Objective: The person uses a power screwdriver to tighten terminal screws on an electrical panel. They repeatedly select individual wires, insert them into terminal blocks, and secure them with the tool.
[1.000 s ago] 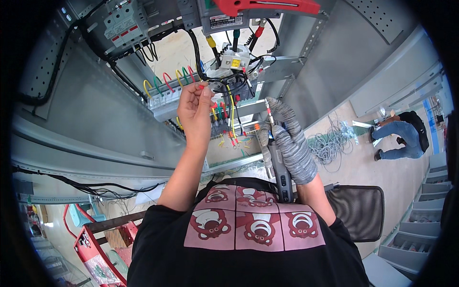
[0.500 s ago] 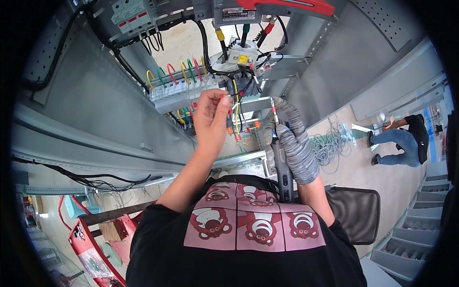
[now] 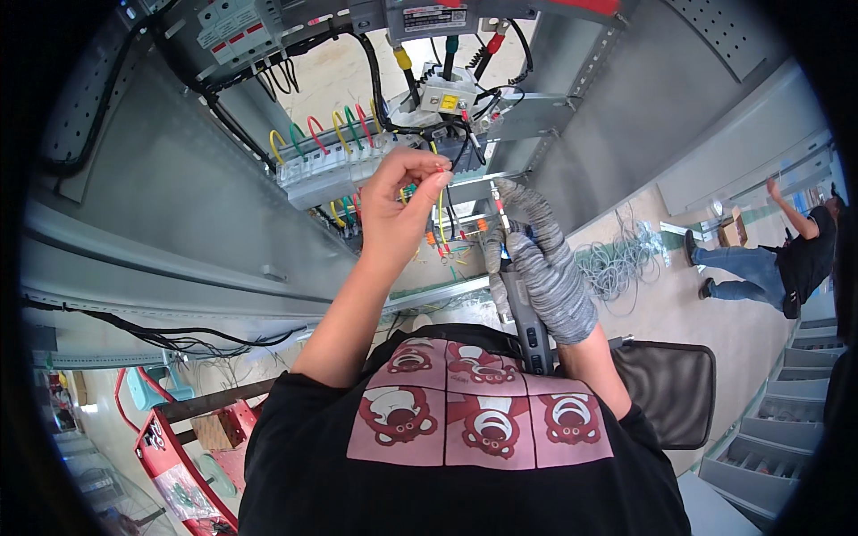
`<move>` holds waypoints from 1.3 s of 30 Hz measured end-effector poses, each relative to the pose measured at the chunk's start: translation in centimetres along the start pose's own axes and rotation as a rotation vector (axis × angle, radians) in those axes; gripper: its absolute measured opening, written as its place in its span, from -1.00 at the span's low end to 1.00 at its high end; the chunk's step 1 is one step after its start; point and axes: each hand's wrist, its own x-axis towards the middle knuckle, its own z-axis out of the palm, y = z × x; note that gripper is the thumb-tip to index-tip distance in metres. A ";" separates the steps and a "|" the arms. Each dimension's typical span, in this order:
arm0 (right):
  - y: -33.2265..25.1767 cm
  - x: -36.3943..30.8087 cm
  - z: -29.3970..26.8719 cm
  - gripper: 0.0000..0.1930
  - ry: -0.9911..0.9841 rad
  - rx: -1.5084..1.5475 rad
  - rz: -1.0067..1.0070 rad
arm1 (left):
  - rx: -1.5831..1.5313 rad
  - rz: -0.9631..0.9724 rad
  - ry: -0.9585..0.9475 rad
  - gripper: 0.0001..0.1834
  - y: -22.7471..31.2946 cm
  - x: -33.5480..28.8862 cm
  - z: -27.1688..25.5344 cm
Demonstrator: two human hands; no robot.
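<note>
My left hand [image 3: 393,210] is bare and raised in front of the open metal cabinet. Its thumb and fingertips pinch a small part with a bit of red [image 3: 441,168], too small to name. To the right, my right hand [image 3: 552,281] wears a grey knitted glove and is closed around a dark grey electric screwdriver [image 3: 529,323]. The screwdriver's slim bit [image 3: 498,198] points up and away from me, clear of the wiring. Just beyond my left hand hang yellow and black wires [image 3: 451,210], partly hidden by its fingers.
A row of white breakers [image 3: 326,170] with coloured wire loops runs behind my left hand. Above hang thick cables [image 3: 451,58] and a white block with a yellow label [image 3: 450,100]. Coiled grey cable [image 3: 617,268] lies on the floor; another person [image 3: 769,259] stands at the right.
My left hand has moved right, closer to the screwdriver's bit, still pinching the small part. The right hand keeps its grip. The other person at the right has raised an arm.
</note>
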 end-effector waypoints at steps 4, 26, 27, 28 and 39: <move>-0.4 0.2 0.7 -0.50 0.044 -0.146 -0.080 | 0.105 0.076 0.002 -0.90 0.4 0.7 1.9; 0.7 -0.2 -0.3 -0.55 0.155 -0.188 -0.025 | 0.614 0.502 -0.003 -0.80 0.1 0.2 4.3; 0.9 -0.2 -0.5 -0.54 0.154 -0.236 -0.045 | 0.649 0.523 0.018 -0.84 -0.1 0.2 4.3; 0.9 -0.2 -0.5 -0.54 0.152 -0.243 -0.039 | 0.658 0.523 0.022 -0.85 -0.2 0.1 4.2; -0.3 0.0 1.8 -0.51 0.032 -0.229 0.055 | 0.418 0.400 0.128 -0.81 -0.6 -0.8 2.4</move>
